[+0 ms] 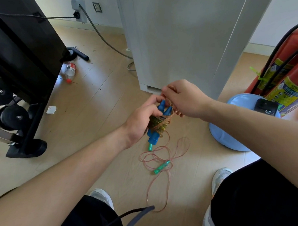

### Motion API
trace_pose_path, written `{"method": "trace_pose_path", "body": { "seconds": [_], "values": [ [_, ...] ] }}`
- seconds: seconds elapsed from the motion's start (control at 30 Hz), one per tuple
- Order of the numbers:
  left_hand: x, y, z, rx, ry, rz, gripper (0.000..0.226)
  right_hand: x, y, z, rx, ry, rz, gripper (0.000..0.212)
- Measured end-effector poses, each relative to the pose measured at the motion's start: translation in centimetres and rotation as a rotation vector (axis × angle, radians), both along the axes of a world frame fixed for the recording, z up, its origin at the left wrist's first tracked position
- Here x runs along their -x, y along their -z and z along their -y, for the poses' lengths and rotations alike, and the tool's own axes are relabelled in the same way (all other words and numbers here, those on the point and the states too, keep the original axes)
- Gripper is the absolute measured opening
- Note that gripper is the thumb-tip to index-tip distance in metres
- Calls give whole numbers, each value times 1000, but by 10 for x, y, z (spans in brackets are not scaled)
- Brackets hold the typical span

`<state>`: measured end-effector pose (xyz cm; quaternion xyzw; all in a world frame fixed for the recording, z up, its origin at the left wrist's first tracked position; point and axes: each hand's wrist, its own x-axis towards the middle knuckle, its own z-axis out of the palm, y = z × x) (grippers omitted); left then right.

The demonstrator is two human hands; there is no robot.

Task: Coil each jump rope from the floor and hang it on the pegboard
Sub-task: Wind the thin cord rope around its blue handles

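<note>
My left hand (pixel 143 119) grips a jump rope with blue handles (pixel 163 107), its clear pinkish cord wound around the two handles in a bundle (pixel 159 123). My right hand (pixel 181 98) pinches the cord at the top of that bundle, just above the blue handle tips. Below my hands, a second jump rope (pixel 162 166) with green handles lies on the wooden floor, its thin pink cord in loose loops that trail toward my feet. No pegboard is in view.
A black weight rack (pixel 10 94) with dumbbells stands at the left. A white cabinet (pixel 173 36) rises straight ahead. A red fire extinguisher (pixel 291 72) leans at the right behind a light blue round base (pixel 225 134). A plastic bottle (pixel 70 69) lies on the floor.
</note>
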<state>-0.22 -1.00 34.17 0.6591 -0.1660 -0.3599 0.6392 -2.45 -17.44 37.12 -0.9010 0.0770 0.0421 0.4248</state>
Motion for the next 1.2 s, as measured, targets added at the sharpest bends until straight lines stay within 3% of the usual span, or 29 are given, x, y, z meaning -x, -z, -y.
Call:
{"method": "trace_pose_path", "body": {
  "seconds": [0.07, 0.17, 0.23, 0.37, 0.47, 0.6, 0.77, 0.93, 1.2],
  "values": [
    [1, -2, 2, -15, 9, 24, 25, -2, 1, 2, 113, -27, 52, 43],
    [2, 0, 3, -116, -6, 199, 29, -5, 1, 3, 142, 22, 67, 44],
    [2, 3, 4, -117, -33, 215, 24, -4, 2, 3, 104, 54, 43, 42],
    [-3, 5, 0, -110, -111, 205, 22, -1, 2, 5, -319, 26, -85, 25],
    [-6, 4, -3, -102, -126, 195, 16, 1, 1, 14, -698, 5, -161, 33],
    [-5, 4, -3, -95, -156, 173, 21, 2, 0, 17, -934, 89, -124, 33],
    [0, 7, 1, -105, -177, 214, 23, 2, 6, 13, -608, 5, -62, 13],
    [-2, 8, -1, -112, -198, 224, 28, 4, 7, 7, -241, -160, 114, 14],
    [-2, 4, 1, -78, -201, 149, 32, 2, 5, 3, -495, -6, 7, 37]
  ]
}}
